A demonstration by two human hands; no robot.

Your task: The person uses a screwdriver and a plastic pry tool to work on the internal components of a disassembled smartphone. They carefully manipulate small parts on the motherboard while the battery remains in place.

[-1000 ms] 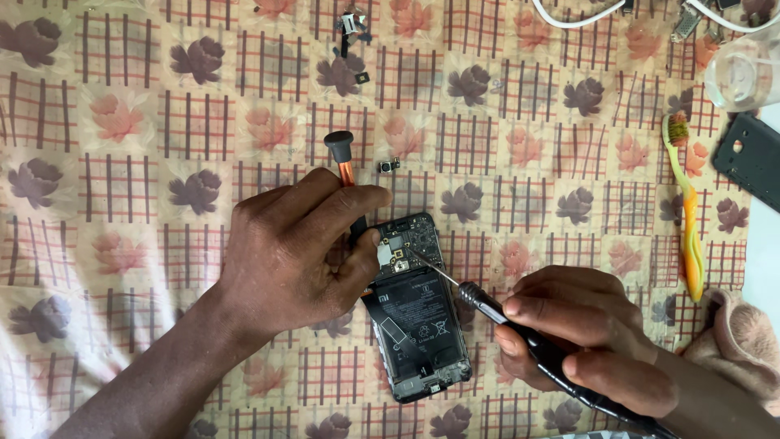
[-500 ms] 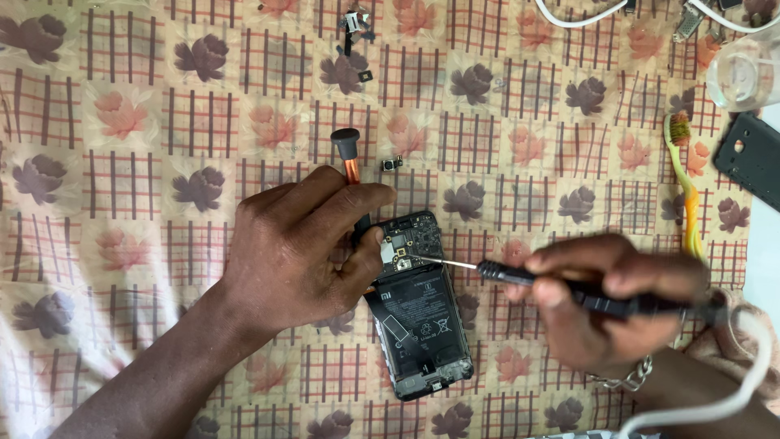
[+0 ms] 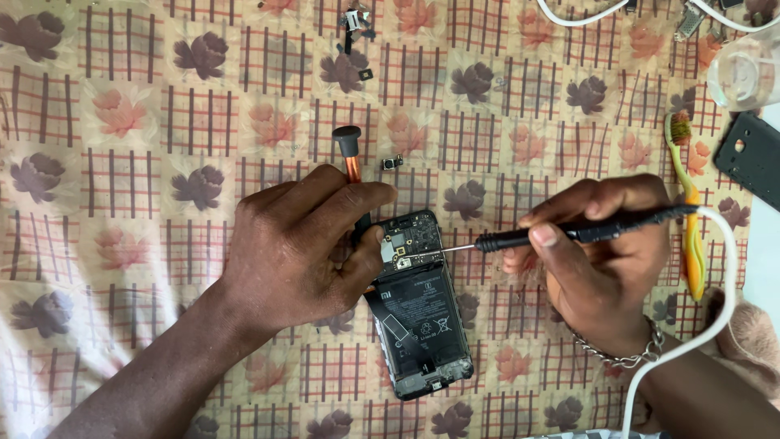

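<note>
Left hand (image 3: 301, 248): pressed on the top left of the opened black phone with bare circuit board (image 3: 418, 305), clenched round an orange-shafted, black-capped tool (image 3: 350, 154).
Right hand (image 3: 605, 260): grasped a black corded soldering iron (image 3: 569, 234), tip touching the board.
Phone: centre, on the floral checked cloth (image 3: 122, 122).
Far right: yellow toothbrush (image 3: 691, 219), black back cover (image 3: 751, 158).

Your desk is covered by a cloth (image 3: 146, 122) printed with flowers and checks. On it you have an opened phone (image 3: 418, 313) lying flat with its back off, small loose parts (image 3: 356, 20) near the top edge, a tiny dark piece (image 3: 392, 162) above the phone, a toothbrush (image 3: 689, 211) at the right, a dark back cover (image 3: 751, 158) and a clear glass (image 3: 743, 73).
</note>
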